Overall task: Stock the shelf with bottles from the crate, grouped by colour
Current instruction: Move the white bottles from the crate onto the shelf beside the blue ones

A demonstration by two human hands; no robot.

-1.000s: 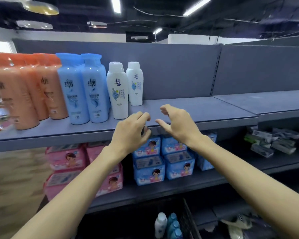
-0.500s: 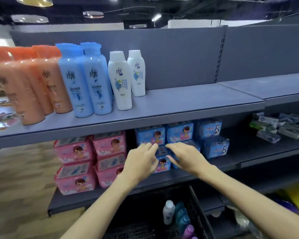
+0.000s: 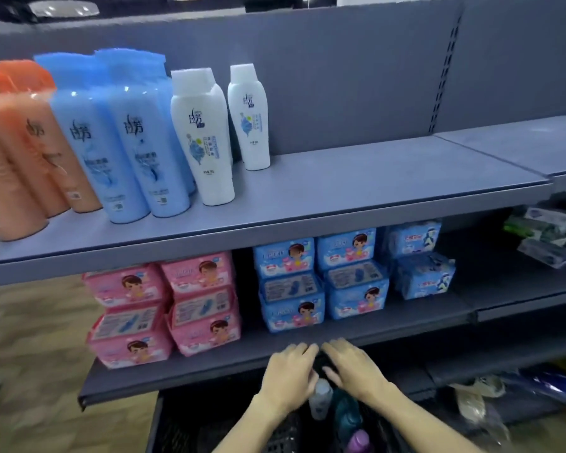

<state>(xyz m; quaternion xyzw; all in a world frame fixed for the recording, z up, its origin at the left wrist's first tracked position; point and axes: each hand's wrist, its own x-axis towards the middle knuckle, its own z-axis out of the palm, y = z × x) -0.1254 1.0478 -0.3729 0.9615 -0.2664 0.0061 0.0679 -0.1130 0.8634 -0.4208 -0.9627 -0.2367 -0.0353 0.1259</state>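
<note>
Top shelf [image 3: 356, 188] is a grey metal board, and the bottles stand upright on it bunched at the left end: orange bottles [image 3: 23, 152] furthest left, then blue bottles [image 3: 125, 138], then two white bottles [image 3: 203, 135], one set further back. The rest of that board to the right is bare grey. The lower shelf [image 3: 242, 367] carries pink packs [image 3: 164, 305] stacked two high on the left, blue packs [image 3: 321, 282] stacked beside them, and some greenish-grey packs [image 3: 549, 233] off to the right, too blurry to read.
</note>
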